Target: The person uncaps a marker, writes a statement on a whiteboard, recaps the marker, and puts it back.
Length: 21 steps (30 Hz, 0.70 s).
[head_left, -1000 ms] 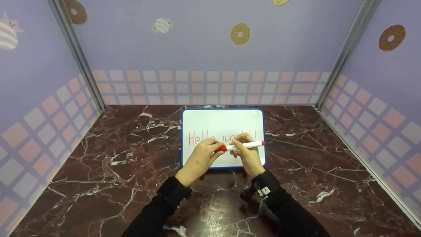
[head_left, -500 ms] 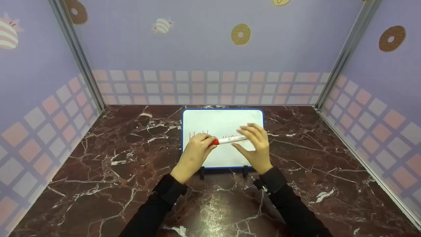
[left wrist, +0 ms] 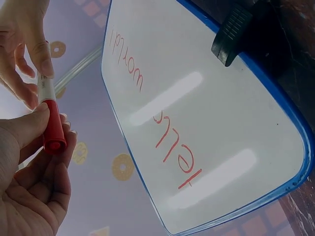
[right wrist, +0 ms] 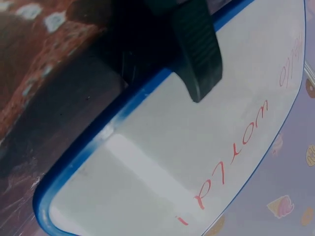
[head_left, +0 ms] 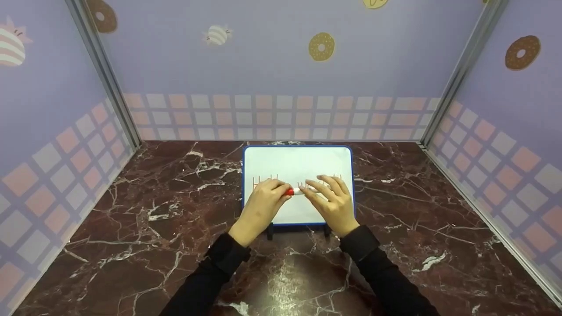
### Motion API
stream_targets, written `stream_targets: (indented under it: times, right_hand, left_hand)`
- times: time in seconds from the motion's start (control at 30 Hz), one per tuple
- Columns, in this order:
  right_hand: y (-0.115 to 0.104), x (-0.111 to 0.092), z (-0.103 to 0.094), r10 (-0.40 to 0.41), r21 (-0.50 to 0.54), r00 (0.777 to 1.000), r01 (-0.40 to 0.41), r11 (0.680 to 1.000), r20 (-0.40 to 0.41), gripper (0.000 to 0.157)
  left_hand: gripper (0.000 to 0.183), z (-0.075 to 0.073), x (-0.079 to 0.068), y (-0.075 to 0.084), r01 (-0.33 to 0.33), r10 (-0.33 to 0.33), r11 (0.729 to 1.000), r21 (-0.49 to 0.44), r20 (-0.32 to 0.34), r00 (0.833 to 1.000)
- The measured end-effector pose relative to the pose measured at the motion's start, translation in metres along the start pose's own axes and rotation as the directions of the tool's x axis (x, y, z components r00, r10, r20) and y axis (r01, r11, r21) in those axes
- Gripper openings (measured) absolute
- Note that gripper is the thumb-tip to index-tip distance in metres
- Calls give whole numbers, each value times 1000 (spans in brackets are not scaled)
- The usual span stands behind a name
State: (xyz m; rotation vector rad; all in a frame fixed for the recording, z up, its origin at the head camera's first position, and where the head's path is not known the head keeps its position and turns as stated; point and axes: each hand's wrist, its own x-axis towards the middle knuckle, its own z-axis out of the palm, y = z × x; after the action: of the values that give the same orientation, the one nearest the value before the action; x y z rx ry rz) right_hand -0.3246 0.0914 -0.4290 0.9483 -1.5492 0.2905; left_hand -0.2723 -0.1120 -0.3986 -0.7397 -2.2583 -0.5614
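Observation:
A white marker with a red cap is held sideways between both hands, in front of the whiteboard. My left hand pinches the capped end between thumb and fingers. From the other side my right hand grips the white barrel, its thumb lying along it in the left wrist view. Much of the barrel is hidden behind the right fingers in the head view. Red handwriting reading "Hello world!" crosses the blue-framed board. The right wrist view shows neither hand.
Black stand feet hold the board's lower edge; one black clip hooks over its frame. Dark red marbled tabletop surrounds it. Lilac patterned walls close off the back and both sides.
Both hands have shifted slightly left with the marker. My right hand has opened its fingers, then moved along the barrel, nearer the cap. The left hand keeps hold of the capped end.

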Motion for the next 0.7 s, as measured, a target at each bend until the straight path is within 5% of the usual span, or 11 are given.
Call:
stream_targets:
  times: [0.43,0.57,0.7]
  right_hand:
    - [-1,0,0,-17,36,1000,18,999,-26,22]
    - [4,0,-2,-2,50,999,4,999,-37,22]
    - [15,1,-6,82,58,995,-79,995,-63,20]
  left_hand:
    - [19,-4,0,2,-12,11,1000,17,10,1000]
    - [37,-6,1,2,-20,20,994,106,1,1000]
    - [64,-8,2,-3,-16,18,961,275,-4,1000]
